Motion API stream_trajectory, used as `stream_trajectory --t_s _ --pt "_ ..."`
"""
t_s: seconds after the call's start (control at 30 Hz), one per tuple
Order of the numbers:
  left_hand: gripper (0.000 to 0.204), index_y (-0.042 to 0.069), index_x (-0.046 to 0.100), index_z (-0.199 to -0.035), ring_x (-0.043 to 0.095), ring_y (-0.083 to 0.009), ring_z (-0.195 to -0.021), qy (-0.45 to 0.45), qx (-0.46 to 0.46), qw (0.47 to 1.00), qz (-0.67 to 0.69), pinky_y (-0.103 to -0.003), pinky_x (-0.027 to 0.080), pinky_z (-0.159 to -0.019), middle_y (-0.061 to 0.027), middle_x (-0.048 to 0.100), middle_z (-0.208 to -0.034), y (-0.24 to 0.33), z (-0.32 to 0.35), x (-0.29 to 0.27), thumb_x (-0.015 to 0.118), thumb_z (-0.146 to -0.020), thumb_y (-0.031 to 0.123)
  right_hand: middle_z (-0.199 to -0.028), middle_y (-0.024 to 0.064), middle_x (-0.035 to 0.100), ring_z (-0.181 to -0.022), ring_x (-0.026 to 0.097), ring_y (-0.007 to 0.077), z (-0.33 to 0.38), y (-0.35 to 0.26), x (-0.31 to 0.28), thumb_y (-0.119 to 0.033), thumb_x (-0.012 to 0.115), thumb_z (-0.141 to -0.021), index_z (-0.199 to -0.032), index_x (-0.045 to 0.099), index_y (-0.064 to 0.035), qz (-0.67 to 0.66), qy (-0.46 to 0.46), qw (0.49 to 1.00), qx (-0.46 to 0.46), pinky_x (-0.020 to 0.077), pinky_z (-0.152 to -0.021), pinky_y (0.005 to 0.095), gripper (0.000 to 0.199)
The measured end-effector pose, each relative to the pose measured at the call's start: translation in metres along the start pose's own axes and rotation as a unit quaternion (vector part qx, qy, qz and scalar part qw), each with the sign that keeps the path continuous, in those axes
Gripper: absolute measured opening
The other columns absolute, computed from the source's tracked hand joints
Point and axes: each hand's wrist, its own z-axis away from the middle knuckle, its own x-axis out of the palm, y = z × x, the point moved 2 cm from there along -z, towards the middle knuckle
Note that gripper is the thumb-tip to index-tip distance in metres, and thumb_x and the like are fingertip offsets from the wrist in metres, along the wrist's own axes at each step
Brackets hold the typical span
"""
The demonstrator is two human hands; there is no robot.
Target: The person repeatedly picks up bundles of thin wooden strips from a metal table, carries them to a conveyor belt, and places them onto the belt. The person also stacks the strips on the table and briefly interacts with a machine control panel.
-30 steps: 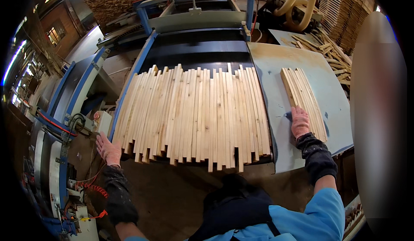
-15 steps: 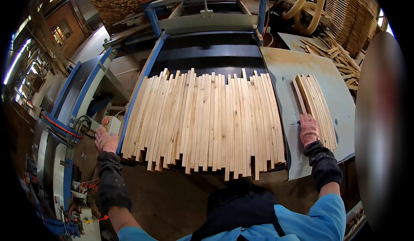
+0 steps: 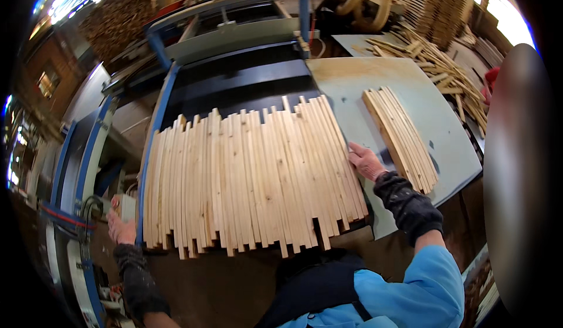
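Just left of the right hand (image 3: 367, 162), wooden strips (image 3: 252, 181) were bordered by grey board (image 3: 448, 131); beyond the left hand (image 3: 122, 230), a control box (image 3: 125, 207) was seen. Neither grip could be told.

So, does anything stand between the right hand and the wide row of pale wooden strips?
Nothing visible does: the right hand is beside the right edge of the wide row of pale wooden strips; contact is unclear.

Two hands (image 3: 366, 164); two groups of wood strips (image 3: 246, 181), dozens altogether; one control box (image 3: 125, 207); one side panel (image 3: 352, 87).
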Motion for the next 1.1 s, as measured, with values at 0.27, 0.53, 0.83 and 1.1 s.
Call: stream_trajectory --t_s 0.27,0.53,0.83,1.1 --pt "0.100 0.005 0.032 -0.173 0.038 -0.0413 -0.163 -0.006 0.018 1.000 0.006 -0.047 0.037 -0.130 -0.0280 0.034 -0.178 -0.019 -0.011 0.009 0.080 -0.087 0.027 -0.137 0.0248 0.076 -0.129 0.073 0.0338 -0.071 -0.008 0.015 -0.031 0.067 -0.108 -0.153 0.061 0.0044 -0.025 0.100 0.991 0.081 0.0530 -0.111 0.0377 0.058" --pt "0.102 0.006 0.028 -0.174 0.036 -0.0399 -0.164 -0.034 -0.008 0.999 0.006 -0.047 0.038 -0.130 -0.0265 0.032 -0.179 -0.005 -0.003 -0.005 0.080 -0.089 0.025 -0.127 0.0262 0.076 -0.118 0.071 0.0478 -0.114 -0.027 0.041 -0.046 0.055 -0.109 -0.128 0.078 -0.0036 0.063 0.106 0.989 0.077 0.0549 -0.103 0.0489 0.052" --pt "0.104 0.006 0.026 -0.175 0.037 -0.0413 -0.163 -0.053 -0.027 0.998 -0.017 -0.048 0.039 -0.129 -0.0257 0.028 -0.181 0.001 -0.002 -0.015 0.081 -0.089 0.027 -0.125 0.0210 0.081 -0.118 0.075 0.0316 -0.073 0.001 0.006 -0.036 0.067 -0.108 -0.132 0.076 0.0019 0.028 0.188 0.981 -0.020 0.0546 -0.105 0.0370 0.046" --pt "0.074 0.002 0.045 -0.162 0.057 -0.0393 -0.145 0.158 0.050 0.974 0.154 -0.047 0.048 -0.117 -0.0199 0.053 -0.164 0.014 0.027 0.007 0.075 -0.098 0.026 -0.142 0.0142 0.075 -0.128 0.070 0.0208 -0.074 0.007 -0.003 -0.034 0.071 -0.110 -0.154 0.063 0.0026 -0.096 0.071 0.992 -0.035 0.0528 -0.109 0.0322 0.057"
